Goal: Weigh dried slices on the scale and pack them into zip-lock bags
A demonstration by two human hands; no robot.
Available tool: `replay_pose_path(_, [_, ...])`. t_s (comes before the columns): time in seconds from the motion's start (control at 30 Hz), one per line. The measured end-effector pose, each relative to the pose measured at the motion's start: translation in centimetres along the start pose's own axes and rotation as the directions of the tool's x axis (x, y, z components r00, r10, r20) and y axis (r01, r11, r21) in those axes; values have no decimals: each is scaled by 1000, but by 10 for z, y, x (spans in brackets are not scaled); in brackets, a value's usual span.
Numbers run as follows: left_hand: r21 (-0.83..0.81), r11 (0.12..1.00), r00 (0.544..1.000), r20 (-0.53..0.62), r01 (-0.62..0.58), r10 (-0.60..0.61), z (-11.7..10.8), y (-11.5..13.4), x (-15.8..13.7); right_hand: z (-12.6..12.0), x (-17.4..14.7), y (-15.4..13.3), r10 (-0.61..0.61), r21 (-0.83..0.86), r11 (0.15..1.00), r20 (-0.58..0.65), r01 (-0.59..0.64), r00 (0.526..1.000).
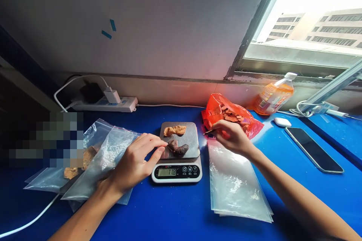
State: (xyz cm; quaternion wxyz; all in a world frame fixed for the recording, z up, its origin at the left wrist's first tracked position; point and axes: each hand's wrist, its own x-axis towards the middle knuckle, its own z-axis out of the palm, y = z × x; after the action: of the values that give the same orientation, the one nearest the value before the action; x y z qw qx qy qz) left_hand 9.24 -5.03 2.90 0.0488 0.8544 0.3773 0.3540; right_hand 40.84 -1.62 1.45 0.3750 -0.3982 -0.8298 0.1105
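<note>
A digital kitchen scale (pixel 177 173) carries dried brown pieces: a dark curved piece (pixel 178 148) at the front and a lighter tan piece (pixel 175 130) behind it. Its display reads about 11.8. From the left, my left hand (pixel 141 158) reaches over the plate, thumb and forefinger apart, the forefinger's tip at the dark piece's edge; it grips nothing. Pinched in my right hand (pixel 230 135) is a thin brown dried slice (pixel 208 132), mostly hidden by the fingers. That hand is in front of a red plastic bag (pixel 214 107) full of reddish-brown dried slices (pixel 233 116).
Clear zip bags (pixel 106 150) lie left, some holding dried pieces. A stack of clear bags (pixel 237 184) lies right of the scale. Farther right are a phone (pixel 313 150), a white earphone case (pixel 282 122) and an orange drink bottle (pixel 274 96). A power strip (pixel 121 104) sits at the wall.
</note>
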Motion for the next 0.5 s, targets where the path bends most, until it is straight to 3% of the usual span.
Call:
replay_pose_path(0.1, [-12, 1000, 1000, 4, -12, 12, 0, -1, -1, -30, -18, 21, 51, -178, 981, -158, -80, 986])
replay_pose_path(0.17, [-36, 999, 1000, 5, -12, 12, 1, 0, 2, -45, -28, 36, 42, -357, 927, -199, -113, 979])
replay_pose_path(0.33, [-115, 991, 996, 43, -66, 72, 1, 21, 27, -48, -42, 61, 94, -602, 795, 4, -72, 996])
replay_pose_path(0.4, [-153, 978, 986, 72, -140, 152, 1, 37, 43, -42, -45, 66, 120, -597, 800, 72, -54, 990])
replay_pose_path(0.5, [-182, 955, 957, 134, -233, 259, 9, 61, 76, -35, -49, 69, 146, -554, 829, 79, -78, 986])
